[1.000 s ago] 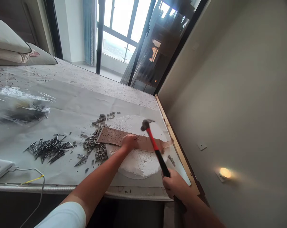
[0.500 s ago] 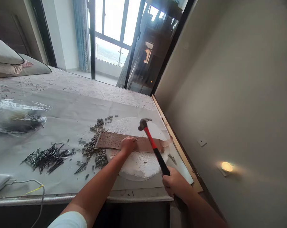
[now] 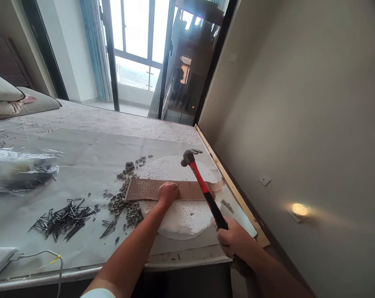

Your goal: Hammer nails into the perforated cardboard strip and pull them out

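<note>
My right hand [image 3: 232,236] is wrapped round the black lower handle of a claw hammer [image 3: 202,180]. Its steel head is raised over the right part of a brown strip [image 3: 190,191], and the red neck shows below the head. Many small holes dot the strip's left half. My left hand [image 3: 168,193] rests on the strip, fingers pinched on a nail [image 3: 177,186] that is mostly hidden. Under the strip lies a round white foam slab [image 3: 181,219] with a pitted surface.
Grey stone bits [image 3: 134,214] lie by the strip's left end. Farther left are a heap of nails [image 3: 66,217], a smaller group of nails [image 3: 108,227], a clear plastic bag [image 3: 22,169] and a white device with a cable [image 3: 2,260]. A wooden edge [image 3: 231,182] runs along the wall.
The camera view has shifted slightly. The hammer stays raised above the strip at nearly the same height, and my left hand keeps its pinch in the same place.
</note>
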Action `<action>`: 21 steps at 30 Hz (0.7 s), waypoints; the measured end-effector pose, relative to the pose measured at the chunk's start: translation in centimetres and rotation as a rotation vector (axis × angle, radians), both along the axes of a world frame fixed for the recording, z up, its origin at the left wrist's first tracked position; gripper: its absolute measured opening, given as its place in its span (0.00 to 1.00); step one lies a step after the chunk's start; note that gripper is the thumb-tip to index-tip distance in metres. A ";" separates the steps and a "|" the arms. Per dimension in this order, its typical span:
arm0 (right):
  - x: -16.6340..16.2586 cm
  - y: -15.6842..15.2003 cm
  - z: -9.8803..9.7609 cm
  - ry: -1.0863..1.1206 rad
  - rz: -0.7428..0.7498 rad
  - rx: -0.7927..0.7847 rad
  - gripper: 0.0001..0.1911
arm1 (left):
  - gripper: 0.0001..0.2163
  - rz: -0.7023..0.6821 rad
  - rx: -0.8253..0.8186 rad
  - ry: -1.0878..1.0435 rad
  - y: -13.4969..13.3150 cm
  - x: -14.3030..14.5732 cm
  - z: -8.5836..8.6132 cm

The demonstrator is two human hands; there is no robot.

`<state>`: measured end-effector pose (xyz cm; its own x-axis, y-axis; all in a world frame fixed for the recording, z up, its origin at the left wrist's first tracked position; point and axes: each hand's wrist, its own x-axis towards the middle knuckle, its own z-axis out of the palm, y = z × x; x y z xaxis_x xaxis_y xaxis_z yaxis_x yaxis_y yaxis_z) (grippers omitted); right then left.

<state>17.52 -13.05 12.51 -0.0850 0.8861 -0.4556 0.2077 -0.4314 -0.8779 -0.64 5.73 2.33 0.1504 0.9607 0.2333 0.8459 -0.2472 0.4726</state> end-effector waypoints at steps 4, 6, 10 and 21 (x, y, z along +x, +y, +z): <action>-0.3 0.2 -1.0 -0.067 0.059 -0.081 0.08 | 0.11 0.008 0.020 0.018 0.0 -0.1 0.0; -0.2 0.3 -1.0 -0.049 0.057 -0.035 0.08 | 0.11 0.005 0.039 0.031 0.0 -0.1 0.0; -0.2 0.4 -0.6 -0.018 -0.008 0.050 0.07 | 0.10 0.003 0.059 0.028 0.1 -0.1 -0.2; -0.1 -0.1 -0.3 0.017 -0.018 0.034 0.07 | 0.09 -0.006 0.060 -0.070 0.2 -0.2 -0.5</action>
<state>17.44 -13.12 12.22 -0.0765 0.9026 -0.4236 0.1857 -0.4046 -0.8955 -0.80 5.90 1.83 0.1377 0.9436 0.3011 0.8094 -0.2824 0.5149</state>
